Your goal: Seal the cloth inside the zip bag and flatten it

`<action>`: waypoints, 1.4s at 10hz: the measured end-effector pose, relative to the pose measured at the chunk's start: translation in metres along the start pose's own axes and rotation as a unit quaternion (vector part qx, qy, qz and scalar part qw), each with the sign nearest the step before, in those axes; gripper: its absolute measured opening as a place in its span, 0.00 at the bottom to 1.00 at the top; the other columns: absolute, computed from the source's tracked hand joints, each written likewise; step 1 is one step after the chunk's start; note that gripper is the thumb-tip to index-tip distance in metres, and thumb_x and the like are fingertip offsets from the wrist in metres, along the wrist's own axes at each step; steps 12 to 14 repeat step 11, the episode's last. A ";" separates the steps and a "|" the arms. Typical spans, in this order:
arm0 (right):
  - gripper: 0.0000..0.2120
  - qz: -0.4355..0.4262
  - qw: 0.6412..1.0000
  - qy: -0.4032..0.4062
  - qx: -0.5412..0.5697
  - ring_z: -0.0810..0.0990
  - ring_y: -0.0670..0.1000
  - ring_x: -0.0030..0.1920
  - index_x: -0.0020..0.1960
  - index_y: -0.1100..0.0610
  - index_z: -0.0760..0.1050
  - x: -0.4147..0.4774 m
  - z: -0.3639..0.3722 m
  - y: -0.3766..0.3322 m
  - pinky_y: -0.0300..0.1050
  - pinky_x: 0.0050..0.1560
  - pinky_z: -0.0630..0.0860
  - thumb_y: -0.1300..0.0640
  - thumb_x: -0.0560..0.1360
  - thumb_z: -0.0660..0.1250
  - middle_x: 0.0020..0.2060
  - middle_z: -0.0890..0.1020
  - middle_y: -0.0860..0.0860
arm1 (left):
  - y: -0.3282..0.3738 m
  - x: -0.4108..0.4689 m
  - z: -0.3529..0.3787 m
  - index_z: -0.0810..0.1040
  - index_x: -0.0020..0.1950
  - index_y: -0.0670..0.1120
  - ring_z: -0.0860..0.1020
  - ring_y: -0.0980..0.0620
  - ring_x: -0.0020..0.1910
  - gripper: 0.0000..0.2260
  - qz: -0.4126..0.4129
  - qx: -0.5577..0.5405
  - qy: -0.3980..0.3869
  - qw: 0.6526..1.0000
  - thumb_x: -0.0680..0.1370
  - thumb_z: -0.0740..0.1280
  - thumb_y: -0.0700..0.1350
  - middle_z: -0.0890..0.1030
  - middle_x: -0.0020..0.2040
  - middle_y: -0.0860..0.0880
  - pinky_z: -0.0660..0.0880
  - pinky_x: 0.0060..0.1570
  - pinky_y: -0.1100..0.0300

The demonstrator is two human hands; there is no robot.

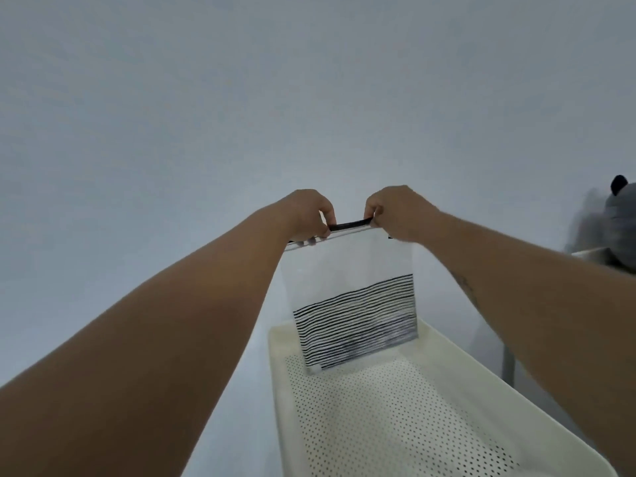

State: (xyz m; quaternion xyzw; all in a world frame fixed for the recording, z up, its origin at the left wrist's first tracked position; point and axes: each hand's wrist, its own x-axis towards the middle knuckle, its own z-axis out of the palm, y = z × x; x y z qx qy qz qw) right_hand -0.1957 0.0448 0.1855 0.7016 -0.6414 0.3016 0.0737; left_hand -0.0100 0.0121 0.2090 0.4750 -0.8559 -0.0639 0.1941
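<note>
A clear zip bag [347, 266] hangs upright in the air, its lower half printed with thin black stripes. Its black zip strip runs along the top edge. My left hand [306, 215] pinches the top edge near the left end. My right hand [395, 211] pinches it near the right end. The bag's bottom corner hangs just over the far end of a cream perforated tray [275, 342]. A faint grey mass shows behind the stripes low in the bag; I cannot tell whether it is the cloth.
The cream tray stretches toward me at the lower right, its dotted floor [395, 414] bare. A grey plush toy [616, 228] with a black ear sits at the far right on a pale ledge. A plain pale wall fills the background.
</note>
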 end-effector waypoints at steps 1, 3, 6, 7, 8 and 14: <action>0.11 0.007 0.999 0.041 0.008 0.77 0.53 0.47 0.47 0.50 0.79 -0.011 0.038 0.010 0.50 0.50 0.77 0.64 0.76 0.61 0.49 0.77 0.49 | -0.010 -0.005 0.021 0.82 0.42 0.49 0.80 0.50 0.41 0.07 0.019 0.048 0.049 0.997 0.73 0.68 0.38 0.80 0.37 0.52 0.76 0.43 0.58; 0.09 0.006 0.979 -0.203 0.014 0.81 0.53 0.43 0.39 0.51 0.80 -0.040 0.056 0.037 0.44 0.40 0.77 0.64 0.71 0.68 0.40 0.79 0.46 | -0.019 -0.030 0.086 0.81 0.44 0.51 0.79 0.56 0.26 0.05 -0.004 -0.003 -0.126 0.992 0.73 0.71 0.41 0.83 0.27 0.53 0.72 0.30 0.67; 0.09 0.025 0.919 -0.386 -0.073 0.76 0.45 0.44 0.48 0.48 0.83 -0.110 0.102 0.054 0.35 0.39 0.70 0.58 0.70 0.72 0.43 0.81 0.43 | -0.019 -0.088 0.176 0.79 0.39 0.56 0.78 0.56 0.39 0.03 -0.027 -0.037 -0.231 0.972 0.70 0.73 0.51 0.80 0.41 0.55 0.77 0.36 0.61; 0.09 0.020 0.906 -0.416 -0.071 0.77 0.45 0.48 0.50 0.49 0.83 -0.129 0.106 0.055 0.37 0.43 0.72 0.56 0.71 0.72 0.49 0.83 0.45 | -0.017 -0.110 0.198 0.81 0.44 0.53 0.79 0.53 0.47 0.11 -0.029 -0.034 -0.256 0.966 0.74 0.66 0.59 0.82 0.49 0.52 0.78 0.48 0.57; 0.18 0.005 0.890 -0.449 -0.076 0.75 0.48 0.58 0.59 0.46 0.79 -0.147 0.108 0.053 0.44 0.59 0.73 0.46 0.69 0.73 0.60 0.77 0.45 | -0.024 -0.128 0.216 0.78 0.60 0.55 0.73 0.52 0.61 0.21 -0.030 0.037 -0.244 0.969 0.72 0.64 0.65 0.77 0.63 0.53 0.70 0.59 0.55; 0.29 0.009 0.863 -0.485 -0.141 0.67 0.51 0.70 0.71 0.42 0.66 -0.157 0.114 0.052 0.49 0.65 0.63 0.35 0.72 0.62 0.72 0.68 0.48 | -0.023 -0.136 0.232 0.75 0.60 0.53 0.75 0.46 0.58 0.22 -0.036 0.109 -0.214 0.970 0.72 0.63 0.65 0.78 0.61 0.47 0.73 0.58 0.48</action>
